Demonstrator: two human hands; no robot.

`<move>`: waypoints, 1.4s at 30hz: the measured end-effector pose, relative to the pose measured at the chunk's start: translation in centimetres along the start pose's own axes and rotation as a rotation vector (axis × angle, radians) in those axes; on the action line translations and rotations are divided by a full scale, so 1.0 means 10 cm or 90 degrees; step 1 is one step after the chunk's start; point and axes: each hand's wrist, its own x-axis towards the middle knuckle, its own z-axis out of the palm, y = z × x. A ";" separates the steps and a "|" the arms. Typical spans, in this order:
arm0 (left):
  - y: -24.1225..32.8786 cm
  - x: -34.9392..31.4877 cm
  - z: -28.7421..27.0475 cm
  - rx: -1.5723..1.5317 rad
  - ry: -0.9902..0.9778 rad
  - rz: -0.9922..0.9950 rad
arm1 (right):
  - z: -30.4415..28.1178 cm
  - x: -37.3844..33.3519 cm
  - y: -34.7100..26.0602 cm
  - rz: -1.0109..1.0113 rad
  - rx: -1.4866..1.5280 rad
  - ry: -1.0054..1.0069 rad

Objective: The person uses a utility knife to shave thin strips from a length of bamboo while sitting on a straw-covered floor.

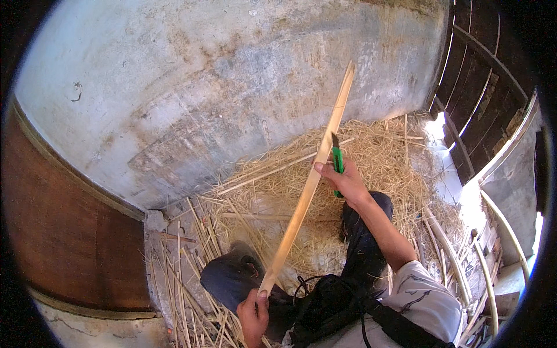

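Observation:
A long, pale bamboo strip (302,207) slants up and away across the middle, its far end in front of the wall. Low in the view, my left hand (253,316) grips the strip's near end, thumb on top. Farther up, my right hand (343,178) is closed round a green utility knife (337,159). The knife's dark blade points away, close beside the strip's right edge; whether it touches I cannot tell. My right thumb presses on the strip too.
A stained plaster wall (232,87) rises ahead. Shavings (371,151) cover the floor below it. Thin sticks (183,278) lie at the left, and curved bamboo lengths (449,255) at the right. A brown wooden panel (75,232) stands at far left, dark slatted boards (484,75) at upper right.

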 end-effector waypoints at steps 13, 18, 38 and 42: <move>0.72 0.47 -0.05 0.002 0.061 0.206 | 0.22 -0.31 -0.29 -0.015 0.179 0.018; 0.86 0.48 -0.03 -0.057 -0.049 0.153 | 0.18 -0.39 -0.31 -0.059 0.264 0.070; 0.79 0.46 0.07 -0.157 -0.033 0.081 | 0.00 -0.51 -0.29 -0.150 0.007 -0.012; 0.72 0.46 0.13 -0.144 -0.037 0.122 | -0.01 -0.71 -0.11 -0.266 -0.049 -0.013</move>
